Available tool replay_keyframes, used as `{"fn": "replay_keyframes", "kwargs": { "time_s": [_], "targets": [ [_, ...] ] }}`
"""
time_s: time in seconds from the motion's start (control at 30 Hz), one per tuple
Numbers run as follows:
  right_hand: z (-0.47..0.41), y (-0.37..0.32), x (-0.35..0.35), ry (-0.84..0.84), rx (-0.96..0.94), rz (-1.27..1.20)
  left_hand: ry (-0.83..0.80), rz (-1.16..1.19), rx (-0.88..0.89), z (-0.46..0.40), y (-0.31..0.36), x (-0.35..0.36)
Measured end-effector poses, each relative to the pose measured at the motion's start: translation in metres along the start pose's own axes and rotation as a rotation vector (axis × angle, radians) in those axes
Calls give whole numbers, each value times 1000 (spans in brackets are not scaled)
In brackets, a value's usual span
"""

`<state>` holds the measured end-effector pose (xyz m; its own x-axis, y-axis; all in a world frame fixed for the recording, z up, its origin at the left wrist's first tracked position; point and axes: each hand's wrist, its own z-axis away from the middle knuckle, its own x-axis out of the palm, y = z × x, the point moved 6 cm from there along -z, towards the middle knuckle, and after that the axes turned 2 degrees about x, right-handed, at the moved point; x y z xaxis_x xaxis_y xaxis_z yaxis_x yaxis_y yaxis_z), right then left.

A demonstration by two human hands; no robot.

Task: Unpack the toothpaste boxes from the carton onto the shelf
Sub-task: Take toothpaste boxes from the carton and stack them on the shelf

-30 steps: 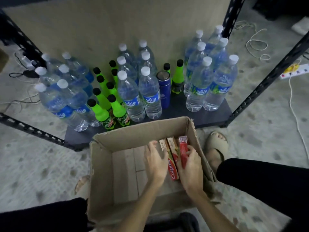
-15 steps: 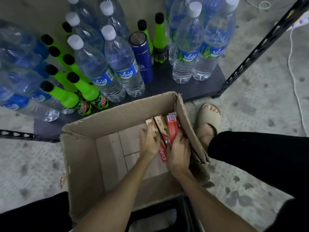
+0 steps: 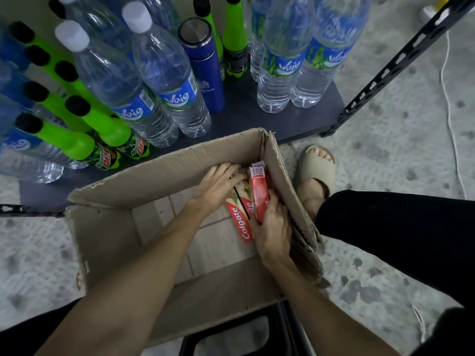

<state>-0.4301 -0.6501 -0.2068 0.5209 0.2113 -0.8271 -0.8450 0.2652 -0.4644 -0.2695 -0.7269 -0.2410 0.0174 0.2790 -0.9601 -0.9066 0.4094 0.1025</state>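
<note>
An open brown carton (image 3: pixel 108 242) sits on the floor in front of the low dark shelf (image 3: pixel 257 119). Three red toothpaste boxes (image 3: pixel 259 191) stand on edge against the carton's right wall. My left hand (image 3: pixel 218 183) lies over the far ends of the boxes, fingers curled on them. My right hand (image 3: pixel 272 227) grips their near ends from the right side. The rest of the carton floor is bare.
The shelf holds several water bottles (image 3: pixel 164 73), green soda bottles (image 3: pixel 77 142) and a blue flask (image 3: pixel 203 60). A black slotted upright (image 3: pixel 401 60) rises at the right. My sandalled foot (image 3: pixel 316 170) is beside the carton. A black stool (image 3: pixel 244 337) stands below.
The camera has dropped closer to the carton. My left hand slid forward over the far ends of the toothpaste boxes, and my right hand closed round their near ends.
</note>
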Motion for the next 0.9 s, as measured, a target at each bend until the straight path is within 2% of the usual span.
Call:
{"fn": "replay_keyframes", "kwargs": {
  "time_s": [0.27, 0.47, 0.63, 0.8, 0.9],
  "targets": [
    [1, 6, 0, -12, -54, -89, -37, -134, 45, 1, -2, -6],
    [2, 6, 0, 9, -92, -130, -99, -44, 83, 16, -8, 0],
    [4, 4, -2, 5, -120, -187, -214, 27, 3, 46, -21, 12],
    [2, 3, 2, -33, -155, -268, -230, 92, -21, 87, -32, 27],
    [2, -2, 2, -65, -187, -325, -207, 269, -116, 112, -34, 34]
  ]
}}
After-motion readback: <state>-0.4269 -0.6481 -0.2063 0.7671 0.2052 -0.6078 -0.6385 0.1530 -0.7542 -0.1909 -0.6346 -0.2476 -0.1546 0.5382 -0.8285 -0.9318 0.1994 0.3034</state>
